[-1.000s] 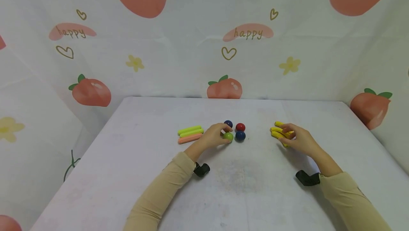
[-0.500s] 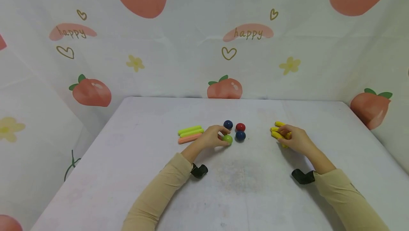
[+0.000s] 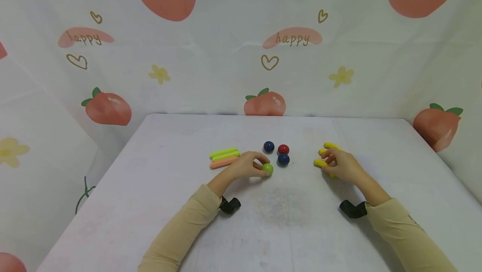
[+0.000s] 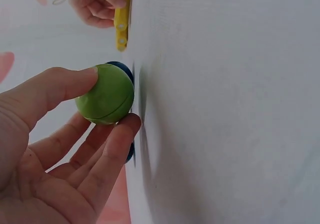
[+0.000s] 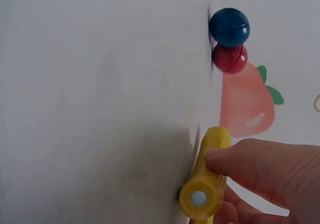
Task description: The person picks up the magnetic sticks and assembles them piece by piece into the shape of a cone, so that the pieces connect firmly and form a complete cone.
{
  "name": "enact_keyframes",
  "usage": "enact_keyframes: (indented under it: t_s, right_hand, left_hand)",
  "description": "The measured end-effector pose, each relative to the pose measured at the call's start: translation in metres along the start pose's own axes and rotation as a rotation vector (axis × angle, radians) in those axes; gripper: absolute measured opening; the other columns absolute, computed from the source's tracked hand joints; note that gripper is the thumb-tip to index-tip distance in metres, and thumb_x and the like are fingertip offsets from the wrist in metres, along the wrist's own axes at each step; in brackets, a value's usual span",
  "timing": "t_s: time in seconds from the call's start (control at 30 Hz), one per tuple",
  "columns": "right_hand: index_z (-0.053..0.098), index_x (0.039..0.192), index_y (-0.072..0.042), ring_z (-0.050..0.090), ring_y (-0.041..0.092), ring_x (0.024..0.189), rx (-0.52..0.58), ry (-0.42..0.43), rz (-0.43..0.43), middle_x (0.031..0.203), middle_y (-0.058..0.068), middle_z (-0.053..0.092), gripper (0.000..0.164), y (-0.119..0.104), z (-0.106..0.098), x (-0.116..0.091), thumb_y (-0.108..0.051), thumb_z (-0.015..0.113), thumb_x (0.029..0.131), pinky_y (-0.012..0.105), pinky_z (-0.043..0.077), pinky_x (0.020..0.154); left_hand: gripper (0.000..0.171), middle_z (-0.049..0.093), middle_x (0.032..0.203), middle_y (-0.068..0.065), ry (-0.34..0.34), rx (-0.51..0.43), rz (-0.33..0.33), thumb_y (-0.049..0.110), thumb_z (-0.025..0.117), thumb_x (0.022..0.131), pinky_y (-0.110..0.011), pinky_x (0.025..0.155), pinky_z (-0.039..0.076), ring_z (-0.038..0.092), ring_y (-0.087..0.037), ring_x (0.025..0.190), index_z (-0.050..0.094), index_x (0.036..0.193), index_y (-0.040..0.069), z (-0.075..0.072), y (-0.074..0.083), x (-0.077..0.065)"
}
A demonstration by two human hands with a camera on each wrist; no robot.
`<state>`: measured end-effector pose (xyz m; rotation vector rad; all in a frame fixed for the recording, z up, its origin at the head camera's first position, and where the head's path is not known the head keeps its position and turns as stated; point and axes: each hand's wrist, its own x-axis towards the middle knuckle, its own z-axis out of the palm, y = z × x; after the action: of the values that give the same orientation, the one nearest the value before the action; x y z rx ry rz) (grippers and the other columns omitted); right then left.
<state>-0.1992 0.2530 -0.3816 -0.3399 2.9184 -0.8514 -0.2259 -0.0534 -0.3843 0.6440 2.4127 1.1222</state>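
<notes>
My left hand (image 3: pixel 246 165) pinches a small green ball (image 3: pixel 267 169) between thumb and fingertips, low over the table. A seam runs round the ball (image 4: pixel 106 94) in the left wrist view. My right hand (image 3: pixel 345 166) grips a curved yellow banana-shaped piece (image 3: pixel 320 163). In the right wrist view the thumb lies along this yellow piece (image 5: pixel 206 184), whose round end carries a pale dot; the fingers behind it are partly hidden. Two more yellow pieces lie just beyond the hand, the farther yellow piece (image 3: pixel 332 145) showing most.
Behind the green ball stand a dark blue ball (image 3: pixel 269 147), a red ball (image 3: pixel 283 149) and a second blue ball (image 3: pixel 283 160). Two yellow-green sticks (image 3: pixel 224 153) and an orange stick (image 3: pixel 223 163) lie left of them on the white table (image 3: pixel 286 238).
My left hand has drawn the green ball toward me, away from the other balls. My right hand has shifted slightly left, pulling the near yellow piece apart from the others.
</notes>
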Motion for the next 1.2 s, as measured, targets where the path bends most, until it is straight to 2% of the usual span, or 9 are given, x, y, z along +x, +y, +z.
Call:
enact_keyframes:
  t_s: [0.2, 0.4, 0.73, 1.2]
  right_hand:
    - [0.057, 0.102, 0.005, 0.058, 0.019, 0.075, 0.077, -0.061, -0.024, 0.091, 0.019, 0.062, 0.027, -0.007, 0.007, -0.002, -0.006, 0.069, 0.080, 0.023, 0.048, 0.059]
    - [0.059, 0.098, 0.002, 0.054, 0.014, 0.071, 0.114, -0.102, -0.067, 0.088, 0.013, 0.062, 0.025, -0.019, 0.014, -0.003, -0.008, 0.070, 0.079, 0.020, 0.047, 0.059]
    - [0.059, 0.098, -0.001, 0.055, 0.015, 0.076, 0.150, -0.194, -0.122, 0.088, 0.009, 0.061, 0.020, -0.040, 0.025, -0.004, -0.007, 0.068, 0.081, 0.020, 0.049, 0.065]
    - [0.060, 0.098, -0.004, 0.054, 0.013, 0.076, 0.176, -0.261, -0.181, 0.087, 0.006, 0.062, 0.020, -0.064, 0.040, -0.004, -0.009, 0.069, 0.081, 0.019, 0.050, 0.067]
  left_hand:
    - [0.036, 0.062, 0.112, -0.006, -0.007, -0.011, -0.009, 0.020, 0.073, 0.080, -0.026, 0.086, 0.051, 0.064, -0.017, 0.099, 0.063, 0.113, 0.011, 0.003, -0.002, -0.007]
    - [0.035, 0.063, 0.110, -0.006, -0.033, -0.012, 0.010, 0.021, 0.073, 0.080, -0.024, 0.084, 0.051, 0.064, -0.015, 0.097, 0.063, 0.112, 0.010, 0.004, -0.001, -0.012]
    - [0.033, 0.064, 0.107, -0.006, -0.062, 0.015, 0.031, 0.019, 0.073, 0.080, -0.017, 0.077, 0.049, 0.062, -0.009, 0.087, 0.064, 0.110, 0.009, 0.008, 0.004, -0.017]
    - [0.032, 0.065, 0.107, -0.009, -0.087, 0.033, 0.071, 0.016, 0.072, 0.081, -0.018, 0.078, 0.050, 0.063, -0.010, 0.087, 0.063, 0.111, 0.006, 0.011, 0.010, -0.024]
